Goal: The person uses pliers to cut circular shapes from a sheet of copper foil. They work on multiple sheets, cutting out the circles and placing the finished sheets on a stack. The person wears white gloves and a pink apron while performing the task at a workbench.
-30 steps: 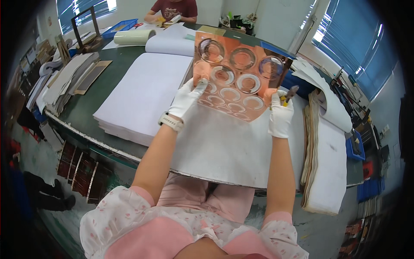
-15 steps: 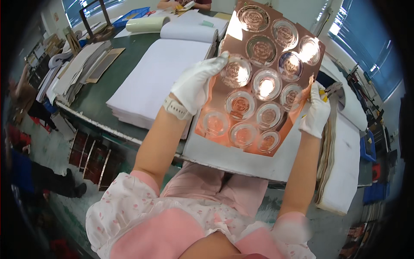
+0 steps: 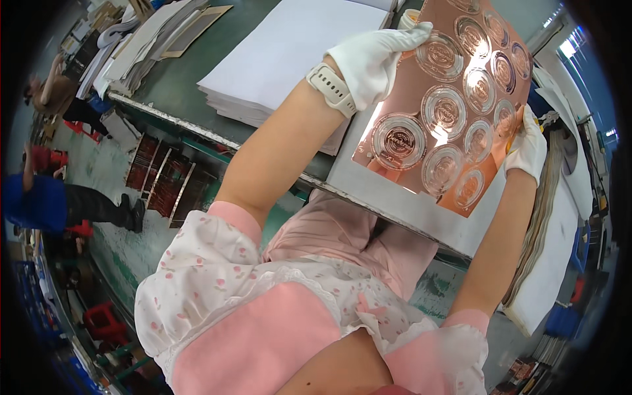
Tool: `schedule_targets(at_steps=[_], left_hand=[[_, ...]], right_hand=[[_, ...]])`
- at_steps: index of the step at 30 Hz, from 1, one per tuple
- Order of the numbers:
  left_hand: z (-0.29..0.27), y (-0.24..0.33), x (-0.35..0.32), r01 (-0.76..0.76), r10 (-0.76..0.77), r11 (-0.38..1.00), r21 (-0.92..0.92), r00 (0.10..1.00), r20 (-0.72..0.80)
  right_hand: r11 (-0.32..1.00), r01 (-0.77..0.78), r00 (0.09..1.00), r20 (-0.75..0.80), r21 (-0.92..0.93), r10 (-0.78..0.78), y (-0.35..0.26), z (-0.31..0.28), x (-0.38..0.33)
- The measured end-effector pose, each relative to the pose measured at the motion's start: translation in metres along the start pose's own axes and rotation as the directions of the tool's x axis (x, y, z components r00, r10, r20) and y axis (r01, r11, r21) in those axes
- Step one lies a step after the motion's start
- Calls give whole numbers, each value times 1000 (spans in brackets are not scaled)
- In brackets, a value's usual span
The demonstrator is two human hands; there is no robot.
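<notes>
A shiny copper-coloured sheet [image 3: 454,136] with several round ring-shaped patterns is tilted up above the table, bright reflections on its face. My left hand [image 3: 370,64], in a white glove, grips its left edge with the thumb along the front. At the right edge my right hand [image 3: 528,148], also gloved, is closed on the sheet; its fingertips are partly hidden. A small yellow piece shows just beyond that hand, too little of it visible to name. Below the sheet lies a pale grey board or surface [image 3: 378,187].
A thick stack of white paper [image 3: 263,66] lies on the green table [image 3: 168,85], left of the sheet. More paper piles [image 3: 141,52] are at the far left, and a layered stack [image 3: 543,230] stands at the right. Two people [image 3: 56,197] are on the floor at left.
My view has turned down and left, so the sheet and both hands appear farther right. The sheet now leans at a different angle; both hands keep hold of its edges.
</notes>
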State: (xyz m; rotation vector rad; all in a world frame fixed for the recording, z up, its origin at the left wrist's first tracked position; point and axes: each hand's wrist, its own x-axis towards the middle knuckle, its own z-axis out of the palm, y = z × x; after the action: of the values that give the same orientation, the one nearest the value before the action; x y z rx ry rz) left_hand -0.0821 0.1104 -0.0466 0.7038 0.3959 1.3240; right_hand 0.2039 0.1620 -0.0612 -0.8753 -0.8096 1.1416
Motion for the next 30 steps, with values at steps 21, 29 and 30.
schedule_targets(at_steps=[21, 29, 30], left_hand=[[12, 166, -45, -419, 629, 221, 881, 751, 200], [15, 156, -5, 295, 467, -806, 513, 849, 247], [13, 121, 17, 410, 390, -811, 417, 911, -138]], right_hand=[[995, -87, 995, 45, 49, 85, 16, -12, -6], [986, -163, 986, -39, 40, 165, 38, -3, -28], [992, -129, 989, -75, -14, 127, 32, -16, -24]])
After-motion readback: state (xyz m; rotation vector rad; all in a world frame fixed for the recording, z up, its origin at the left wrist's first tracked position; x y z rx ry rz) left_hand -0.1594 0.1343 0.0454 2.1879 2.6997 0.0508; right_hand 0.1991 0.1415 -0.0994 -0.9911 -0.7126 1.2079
